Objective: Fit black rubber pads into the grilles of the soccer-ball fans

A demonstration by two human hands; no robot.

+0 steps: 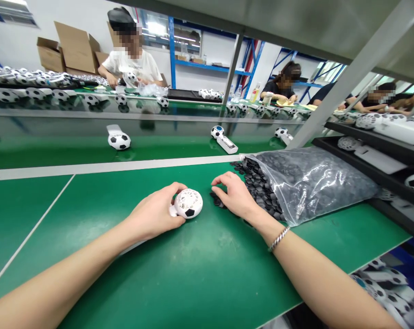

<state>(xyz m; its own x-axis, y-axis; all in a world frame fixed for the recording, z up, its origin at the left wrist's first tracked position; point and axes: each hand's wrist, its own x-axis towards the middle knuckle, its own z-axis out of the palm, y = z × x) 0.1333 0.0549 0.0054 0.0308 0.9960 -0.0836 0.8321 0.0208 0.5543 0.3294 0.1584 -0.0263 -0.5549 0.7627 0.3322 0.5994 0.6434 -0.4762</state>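
A white football-patterned handheld fan is in my left hand, with thumb and fingers wrapped around its neck just behind the round head. The head has an open lattice with one black patch at its lower edge. Most of its handle is hidden under my hand and forearm. My right hand is beside a heap of small black plastic pieces, its thumb and index fingertip brought close together in a pinch. Whatever may be between those fingertips is too small to make out. A few black pieces lie beneath that hand.
A clear plastic bag spills the black pieces at right. Black trays of fan parts are stacked beyond it, near a slanted metal post. Several fans, including one white fan, lie on the green belt. Co-workers sit opposite.
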